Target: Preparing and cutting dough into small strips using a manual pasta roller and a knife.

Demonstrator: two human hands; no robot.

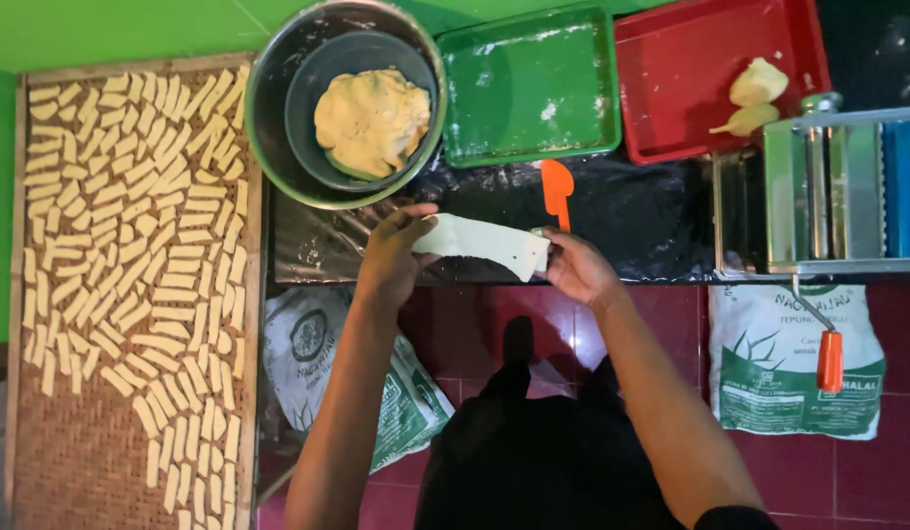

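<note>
I am seeing the left hand [394,257] pinching one end of a pale dough sheet [484,243], fingers closing on its edge; the right hand [576,265] is gripping the other end, so the sheet is hanging stretched between them over the black mat [642,211]; an orange spatula [557,188] is lying just behind; a bowl [278,108] is holding a dough lump [372,120]; cut strips [131,245] are covering a woven tray at left; a roller machine [828,186] is standing right, partly cut off; the right fingertips are hiding under the sheet.
</note>
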